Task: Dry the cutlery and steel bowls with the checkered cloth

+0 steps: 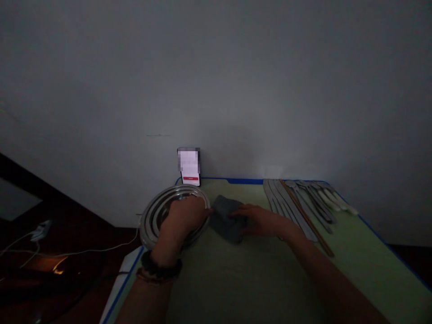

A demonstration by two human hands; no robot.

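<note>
A shiny steel bowl with ringed rims, perhaps several nested together, stands at the left of the table. My left hand reaches over it, back of the hand up. Its thumb points right across the rim towards the cloth, while the other fingers are hidden inside the bowl. To the right of the bowl lies a crumpled dark grey cloth. My right hand grips the cloth from its right side, thumb below and fingers above. The picture is dim and a little blurred.
A lit phone leans on the wall behind the bowl. Along the table's right side lie grey strips, brown chopsticks, metal spoons or forks and white-handled utensils. The pale green table has a blue edge. White cables hang left.
</note>
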